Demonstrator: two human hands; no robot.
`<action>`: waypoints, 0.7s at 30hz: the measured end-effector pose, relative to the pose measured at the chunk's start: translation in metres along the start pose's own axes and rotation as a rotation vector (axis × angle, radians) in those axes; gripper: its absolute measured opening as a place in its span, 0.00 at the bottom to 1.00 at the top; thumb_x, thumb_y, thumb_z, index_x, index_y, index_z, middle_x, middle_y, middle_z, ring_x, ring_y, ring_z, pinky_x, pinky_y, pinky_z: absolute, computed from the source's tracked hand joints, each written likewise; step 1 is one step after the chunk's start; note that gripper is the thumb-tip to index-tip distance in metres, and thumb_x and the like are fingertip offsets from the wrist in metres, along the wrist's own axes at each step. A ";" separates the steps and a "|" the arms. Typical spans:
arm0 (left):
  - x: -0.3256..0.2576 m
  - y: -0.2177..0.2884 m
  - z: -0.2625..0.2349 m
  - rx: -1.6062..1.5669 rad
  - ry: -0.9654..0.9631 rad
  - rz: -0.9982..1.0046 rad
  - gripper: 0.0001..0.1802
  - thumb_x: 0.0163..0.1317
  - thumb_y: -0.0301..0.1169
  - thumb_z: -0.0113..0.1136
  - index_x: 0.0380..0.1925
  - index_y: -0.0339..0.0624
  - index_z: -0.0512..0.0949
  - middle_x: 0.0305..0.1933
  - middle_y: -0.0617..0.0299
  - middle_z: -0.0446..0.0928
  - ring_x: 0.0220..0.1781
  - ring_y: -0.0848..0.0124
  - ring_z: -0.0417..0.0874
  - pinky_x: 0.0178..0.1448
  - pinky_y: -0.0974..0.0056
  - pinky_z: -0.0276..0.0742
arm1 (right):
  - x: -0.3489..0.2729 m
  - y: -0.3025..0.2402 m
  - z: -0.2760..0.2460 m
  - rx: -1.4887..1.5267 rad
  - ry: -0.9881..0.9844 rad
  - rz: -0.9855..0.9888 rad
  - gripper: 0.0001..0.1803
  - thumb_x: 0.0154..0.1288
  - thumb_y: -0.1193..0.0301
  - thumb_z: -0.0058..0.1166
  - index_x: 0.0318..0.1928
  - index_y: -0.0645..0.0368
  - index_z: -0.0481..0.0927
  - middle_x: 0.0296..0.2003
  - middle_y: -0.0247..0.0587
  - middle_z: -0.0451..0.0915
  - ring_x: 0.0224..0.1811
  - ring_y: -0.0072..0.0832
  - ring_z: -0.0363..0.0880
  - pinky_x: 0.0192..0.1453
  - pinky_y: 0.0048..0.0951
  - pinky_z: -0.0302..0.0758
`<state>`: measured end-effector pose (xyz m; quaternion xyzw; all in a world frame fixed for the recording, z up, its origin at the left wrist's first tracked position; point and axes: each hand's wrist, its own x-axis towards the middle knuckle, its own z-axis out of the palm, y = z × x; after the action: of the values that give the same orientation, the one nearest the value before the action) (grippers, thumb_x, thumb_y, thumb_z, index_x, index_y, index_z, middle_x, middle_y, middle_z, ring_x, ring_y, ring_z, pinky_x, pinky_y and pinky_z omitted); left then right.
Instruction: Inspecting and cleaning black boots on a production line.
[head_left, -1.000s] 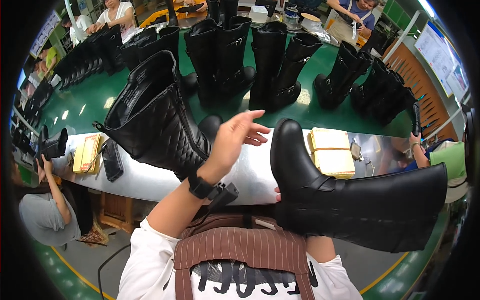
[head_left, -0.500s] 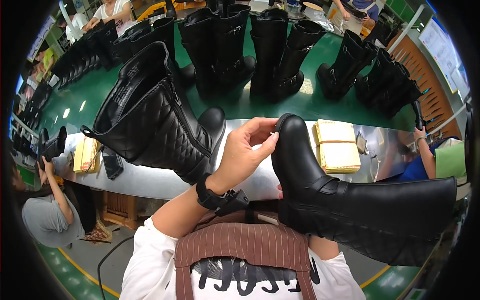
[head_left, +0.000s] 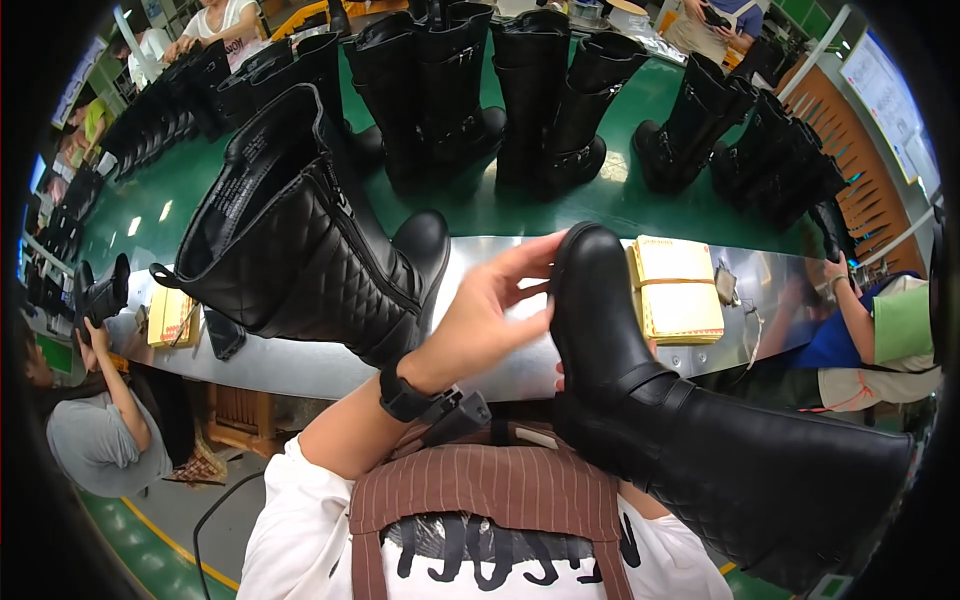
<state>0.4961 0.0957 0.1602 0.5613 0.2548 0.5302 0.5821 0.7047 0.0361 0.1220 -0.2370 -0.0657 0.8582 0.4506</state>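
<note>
A tall black boot (head_left: 610,320) lies on its side in front of me, toe up and away, its shaft reaching to the lower right. My right hand (head_left: 559,378) holds it from behind; only a few fingertips show past the boot, the rest is hidden. My left hand (head_left: 490,320) is at the sole edge by the toe, fingers stretched out and touching there. Its thumb is apart and blurred, and nothing shows between the fingers. To the left, another black boot (head_left: 300,240) with a quilted shaft and a side zip leans on the metal table edge (head_left: 300,375).
Several black boots (head_left: 545,110) stand across the green tabletop (head_left: 440,215). Banded yellow paper stacks (head_left: 680,312) lie right of the held boot, with a second stack (head_left: 172,318) and a dark phone (head_left: 224,335) to the left. Co-workers (head_left: 105,440) sit at both sides.
My left thumb has come away from the pinch at the toe and the fingers have spread. The held boot's shaft has dropped lower at the right.
</note>
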 end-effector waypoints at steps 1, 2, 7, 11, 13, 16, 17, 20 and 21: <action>-0.006 -0.002 0.002 -0.033 -0.001 -0.047 0.31 0.58 0.17 0.56 0.64 0.36 0.67 0.62 0.54 0.73 0.63 0.68 0.73 0.65 0.61 0.70 | 0.001 -0.002 -0.001 0.029 0.034 -0.001 0.41 0.69 0.38 0.38 0.63 0.63 0.68 0.49 0.61 0.77 0.46 0.49 0.80 0.51 0.43 0.80; -0.012 -0.001 0.000 -0.043 -0.065 -0.055 0.32 0.57 0.17 0.57 0.65 0.37 0.66 0.63 0.54 0.72 0.64 0.68 0.73 0.66 0.60 0.70 | 0.003 -0.005 -0.002 0.031 0.035 0.003 0.41 0.69 0.38 0.38 0.63 0.63 0.68 0.49 0.61 0.77 0.46 0.49 0.80 0.51 0.43 0.80; -0.061 0.043 -0.040 0.766 -0.010 -0.380 0.20 0.53 0.26 0.68 0.46 0.33 0.76 0.36 0.60 0.78 0.36 0.74 0.79 0.42 0.71 0.75 | 0.021 -0.012 -0.009 0.047 0.069 0.174 0.36 0.73 0.43 0.38 0.62 0.63 0.69 0.50 0.58 0.77 0.50 0.45 0.79 0.56 0.40 0.77; -0.115 0.076 -0.064 1.176 -0.010 -0.929 0.25 0.46 0.38 0.77 0.41 0.37 0.80 0.28 0.61 0.80 0.24 0.69 0.76 0.29 0.68 0.70 | 0.042 0.005 -0.013 -0.357 0.105 -0.029 0.34 0.73 0.44 0.40 0.62 0.62 0.69 0.52 0.54 0.76 0.52 0.41 0.78 0.57 0.38 0.77; -0.134 0.065 -0.071 1.308 0.505 -0.736 0.34 0.40 0.43 0.80 0.44 0.34 0.78 0.38 0.55 0.81 0.34 0.65 0.80 0.40 0.66 0.75 | 0.055 0.014 -0.009 -0.558 0.152 -0.097 0.34 0.73 0.45 0.40 0.62 0.62 0.69 0.53 0.52 0.76 0.53 0.39 0.77 0.58 0.37 0.76; -0.132 0.003 -0.090 0.773 0.547 -0.009 0.39 0.39 0.41 0.82 0.49 0.32 0.76 0.49 0.50 0.78 0.49 0.61 0.79 0.55 0.63 0.73 | 0.086 0.030 0.001 -0.561 0.087 -0.061 0.33 0.73 0.46 0.42 0.61 0.62 0.69 0.55 0.49 0.75 0.55 0.36 0.76 0.59 0.36 0.75; -0.133 -0.014 -0.097 0.477 0.546 -0.161 0.40 0.39 0.39 0.81 0.52 0.33 0.74 0.55 0.51 0.76 0.55 0.60 0.77 0.61 0.62 0.70 | 0.097 0.037 0.004 -0.475 0.027 -0.036 0.33 0.73 0.46 0.42 0.61 0.62 0.69 0.55 0.48 0.75 0.55 0.35 0.76 0.59 0.35 0.75; -0.127 -0.055 -0.108 1.588 0.143 0.197 0.36 0.43 0.31 0.79 0.54 0.36 0.75 0.59 0.54 0.75 0.61 0.61 0.75 0.65 0.59 0.68 | 0.123 0.059 0.004 -0.371 -0.024 -0.017 0.25 0.74 0.53 0.46 0.60 0.59 0.69 0.53 0.39 0.77 0.54 0.25 0.75 0.57 0.30 0.75; -0.129 -0.060 -0.101 0.750 0.455 -0.089 0.30 0.48 0.29 0.74 0.53 0.36 0.76 0.57 0.54 0.78 0.59 0.60 0.77 0.63 0.57 0.70 | 0.128 0.064 0.001 -0.364 -0.038 -0.018 0.25 0.74 0.54 0.48 0.60 0.59 0.68 0.53 0.37 0.76 0.53 0.25 0.75 0.58 0.29 0.75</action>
<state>0.3864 0.0297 0.0417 0.5914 0.5752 0.4855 0.2893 0.5953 0.1023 0.0578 -0.2977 -0.2304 0.8325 0.4065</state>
